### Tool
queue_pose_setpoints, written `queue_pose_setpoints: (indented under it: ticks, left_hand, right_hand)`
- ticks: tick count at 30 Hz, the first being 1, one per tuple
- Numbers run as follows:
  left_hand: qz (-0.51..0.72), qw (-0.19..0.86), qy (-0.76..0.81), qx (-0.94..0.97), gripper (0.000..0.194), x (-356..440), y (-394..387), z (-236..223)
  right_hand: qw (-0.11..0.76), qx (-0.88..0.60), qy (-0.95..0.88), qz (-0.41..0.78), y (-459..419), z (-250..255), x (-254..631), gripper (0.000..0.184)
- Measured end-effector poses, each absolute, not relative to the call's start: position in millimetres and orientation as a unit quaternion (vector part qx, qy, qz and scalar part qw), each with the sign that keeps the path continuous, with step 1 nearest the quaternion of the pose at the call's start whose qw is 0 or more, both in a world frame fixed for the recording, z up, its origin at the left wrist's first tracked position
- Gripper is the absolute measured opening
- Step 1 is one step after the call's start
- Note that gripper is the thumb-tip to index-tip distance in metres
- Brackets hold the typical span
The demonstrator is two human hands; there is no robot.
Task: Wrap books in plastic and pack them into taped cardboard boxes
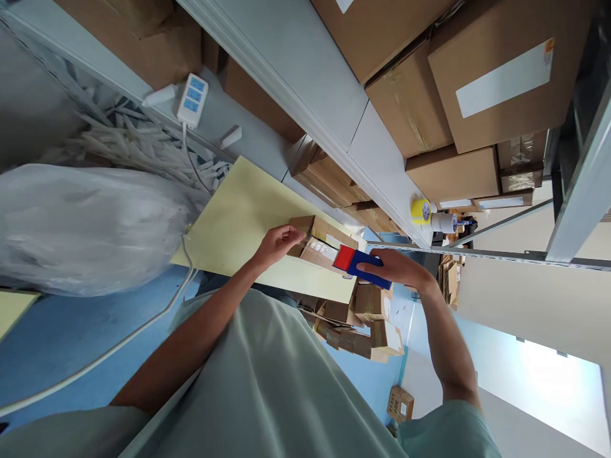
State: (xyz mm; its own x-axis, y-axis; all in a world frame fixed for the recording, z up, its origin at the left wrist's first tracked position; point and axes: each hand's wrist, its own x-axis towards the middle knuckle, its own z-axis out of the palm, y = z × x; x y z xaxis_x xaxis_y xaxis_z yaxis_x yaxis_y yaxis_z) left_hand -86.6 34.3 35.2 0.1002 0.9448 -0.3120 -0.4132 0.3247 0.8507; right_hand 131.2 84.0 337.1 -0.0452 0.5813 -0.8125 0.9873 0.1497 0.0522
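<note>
A small brown cardboard box (pixel 321 249) lies on the pale yellow tabletop, with shiny clear tape along its side and a whitish label on it. My right hand (pixel 389 267) is wrapped round a blue tape dispenser (pixel 365 262) with a red front end, which is against or just over the right end of the box. My left hand (pixel 279 245) is at the box's left end, fingers curled and thumb drawn in close to them. Whatever may be between those fingertips is too small to make out.
Large cartons (pixel 491 70) and tape rolls (pixel 421 211) stand on the grey shelf beyond. A power strip (pixel 193 100) sits behind the yellow table (pixel 238 216). A big plastic bag (pixel 95 229) bulges at left, a white cable crosses below it, and more boxes (pixel 370 302) are stacked beneath.
</note>
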Motion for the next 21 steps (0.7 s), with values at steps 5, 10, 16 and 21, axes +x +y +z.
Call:
queue_pose_setpoints:
  ticks: [5, 10, 16, 21]
  left_hand:
    - [0.497, 0.66, 0.501, 0.257, 0.065, -104.7, 47.3, 7.2]
    - [0.482, 0.682, 0.501, 0.228, 0.068, -100.9, 49.6, -17.4]
    - [0.478, 0.658, 0.538, 0.223, 0.058, -65.9, 53.8, -32.1]
    - [0.459, 0.629, 0.571, 0.259, 0.041, -44.9, 61.5, -39.8]
  right_hand:
    - [0.369, 0.625, 0.631, -0.276, 91.5, 370.1, 146.1, 0.065]
    - [0.31, 0.683, 0.607, -0.261, 95.6, 377.1, 146.0, 0.064]
    - [0.255, 0.705, 0.63, -0.202, 100.4, 372.4, 116.3, 0.065]
    - [0.267, 0.674, 0.675, -0.138, 98.4, 365.3, 94.8, 0.064]
